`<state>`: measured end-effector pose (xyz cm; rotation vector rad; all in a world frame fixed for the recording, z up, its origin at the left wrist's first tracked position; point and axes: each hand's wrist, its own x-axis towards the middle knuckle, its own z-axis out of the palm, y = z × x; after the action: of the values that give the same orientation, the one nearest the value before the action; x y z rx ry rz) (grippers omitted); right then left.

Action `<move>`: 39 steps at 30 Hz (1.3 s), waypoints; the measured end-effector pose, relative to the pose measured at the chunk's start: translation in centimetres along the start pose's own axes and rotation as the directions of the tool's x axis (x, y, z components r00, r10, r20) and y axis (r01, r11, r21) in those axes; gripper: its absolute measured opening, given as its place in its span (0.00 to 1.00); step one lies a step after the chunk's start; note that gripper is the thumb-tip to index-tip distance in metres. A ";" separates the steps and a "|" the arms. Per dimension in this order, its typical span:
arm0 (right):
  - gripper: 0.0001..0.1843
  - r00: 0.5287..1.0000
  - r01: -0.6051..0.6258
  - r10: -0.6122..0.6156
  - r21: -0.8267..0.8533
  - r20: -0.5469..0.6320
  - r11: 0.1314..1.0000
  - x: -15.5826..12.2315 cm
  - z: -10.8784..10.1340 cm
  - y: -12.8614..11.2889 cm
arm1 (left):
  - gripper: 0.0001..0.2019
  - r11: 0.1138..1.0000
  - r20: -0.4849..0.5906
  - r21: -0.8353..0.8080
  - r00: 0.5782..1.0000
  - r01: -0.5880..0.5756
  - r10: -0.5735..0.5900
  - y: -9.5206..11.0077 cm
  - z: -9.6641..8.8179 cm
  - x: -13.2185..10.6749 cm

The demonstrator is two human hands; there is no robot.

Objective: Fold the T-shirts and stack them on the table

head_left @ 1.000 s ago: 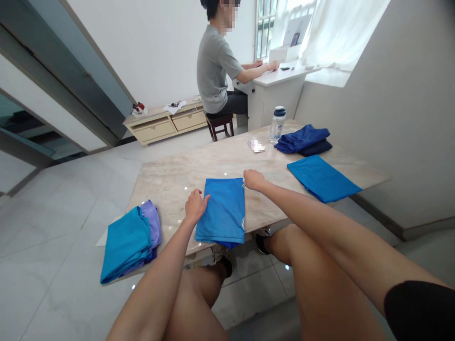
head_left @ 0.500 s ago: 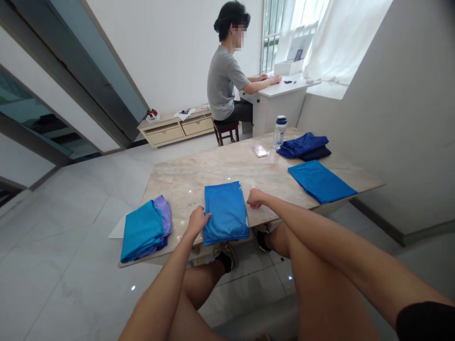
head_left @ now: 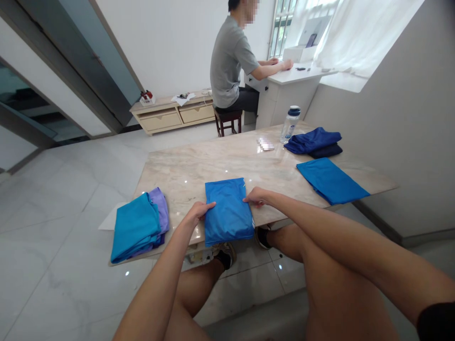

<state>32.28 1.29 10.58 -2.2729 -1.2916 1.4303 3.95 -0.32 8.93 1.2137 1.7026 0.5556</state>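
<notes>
A folded blue garment (head_left: 229, 213) with white marks along its right side lies at the table's near edge, its front overhanging slightly. My left hand (head_left: 199, 211) grips its left edge, thumb on top and fingers tucked underneath. At the opposite edge, my right hand (head_left: 256, 195) pinches the cloth between thumb and fingers. To the left is a pile with a folded teal garment (head_left: 135, 226) on top and a purple garment (head_left: 159, 208) showing beneath. Another folded blue garment (head_left: 332, 180) lies flat on the right.
The marble-patterned table (head_left: 192, 158) also bears a water bottle (head_left: 290, 124) and dark blue clothes (head_left: 314, 141) at the far right. Beyond it, a person (head_left: 229, 61) sits on a stool (head_left: 227, 122) at a white desk (head_left: 295, 78). A low cabinet (head_left: 161, 122) stands against the wall.
My right hand has moved onto the garment's right edge and closed on it. My left thumb reaches further over the left edge, and the cloth's top looks more puffed up. The view has shifted slightly.
</notes>
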 end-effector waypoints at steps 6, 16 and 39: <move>0.09 0.979 0.189 -0.197 0.118 0.058 0.975 -2.3 -3.4 -1.2 | 0.34 0.983 0.043 -0.184 0.999 0.002 0.006 1.2 -3.1 -2.5; 0.15 0.753 0.647 -0.578 0.194 -0.314 0.737 -7.2 -6.7 -3.5 | 0.42 0.886 -0.283 -0.370 0.942 -0.281 0.181 6.5 -6.3 -7.9; 0.21 0.870 0.491 -0.475 -0.290 0.131 0.821 -4.7 -7.9 0.6 | 0.17 0.938 0.117 0.108 0.942 -0.328 0.316 -2.2 -5.7 -7.0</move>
<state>38.16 -0.26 17.53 -1.8584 -2.0594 1.1679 -1.67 -6.63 12.79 1.6022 1.4815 0.5786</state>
